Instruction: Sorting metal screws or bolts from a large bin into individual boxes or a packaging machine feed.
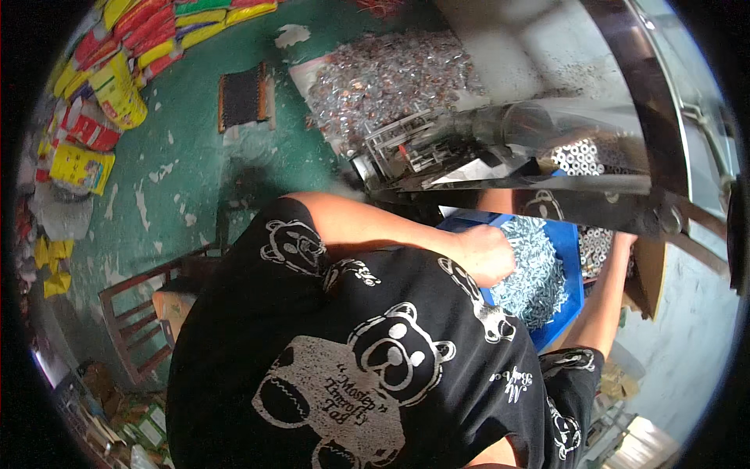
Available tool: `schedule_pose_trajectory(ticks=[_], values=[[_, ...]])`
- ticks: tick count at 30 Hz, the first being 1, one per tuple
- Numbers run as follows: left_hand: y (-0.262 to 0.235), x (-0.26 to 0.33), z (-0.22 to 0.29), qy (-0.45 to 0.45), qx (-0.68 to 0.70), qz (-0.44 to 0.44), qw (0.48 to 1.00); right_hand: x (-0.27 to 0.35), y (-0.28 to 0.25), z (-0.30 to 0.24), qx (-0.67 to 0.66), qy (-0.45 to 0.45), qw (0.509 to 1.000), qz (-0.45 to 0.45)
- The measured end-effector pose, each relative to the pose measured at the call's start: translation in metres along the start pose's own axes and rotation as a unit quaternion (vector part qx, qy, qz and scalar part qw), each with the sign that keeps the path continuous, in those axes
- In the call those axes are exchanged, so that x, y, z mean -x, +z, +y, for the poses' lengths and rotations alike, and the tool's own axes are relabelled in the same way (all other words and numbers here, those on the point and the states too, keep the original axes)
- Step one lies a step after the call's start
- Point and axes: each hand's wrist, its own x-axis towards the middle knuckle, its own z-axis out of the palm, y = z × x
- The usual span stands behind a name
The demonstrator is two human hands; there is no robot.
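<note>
The left hand is closed into a loose fist and pressed into a heap of small silvery screws that fills a blue tray held in front of the body, so it looks to be gathering a handful; whether any screws are actually caught inside the fist cannot be told from here. The right arm runs up along the far side of the tray, and its hand slips under the edge of the dark metal machine, so whether it is clenched or released cannot be seen. The step in hand seems to be scooping screws out of the tray, with the machine just above and beyond it, where a perforated metal plate shows. Judging from this, the next move would call for lifting the fist clear without spilling and bringing it up to the machine, keeping the tray level since it is heaped high near its rim. On the green floor beyond lies a large pile of shiny small metal parts, with a wooden chair to the left and bright yellow and red bags stacked further off
</note>
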Motion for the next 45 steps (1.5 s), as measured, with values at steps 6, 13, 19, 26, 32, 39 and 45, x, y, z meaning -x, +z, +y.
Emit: schedule_pose_trajectory(ticks=[6,13,19,26,32,39,45], values=[[-0.015,-0.003,0.011,-0.066,-0.033,-0.060,0.995,0.001,-0.016,-0.141,-0.168,0.033,0.985,0.015],[-0.005,-0.010,0.006,-0.029,-0.095,-0.032,0.994,0.104,-0.032,-0.200,-0.539,0.069,0.836,0.080],[-0.001,-0.012,0.003,-0.048,-0.112,-0.026,0.992,0.274,-0.015,-0.120,-0.166,0.078,0.970,-0.160],[-0.003,-0.020,0.020,-0.080,-0.190,-0.037,0.978,0.320,0.002,-0.144,-0.165,0.090,0.981,-0.054],[0.001,-0.024,0.031,-0.086,-0.193,-0.035,0.977,0.313,0.027,-0.117,-0.166,0.010,0.985,-0.052],[0.001,-0.021,0.032,-0.098,-0.193,-0.024,0.976,0.302,0.031,-0.103,-0.257,0.017,0.966,0.036],[0.001,-0.023,0.028,-0.087,-0.191,-0.044,0.977,0.298,0.030,-0.097,-0.311,0.015,0.940,0.140]])
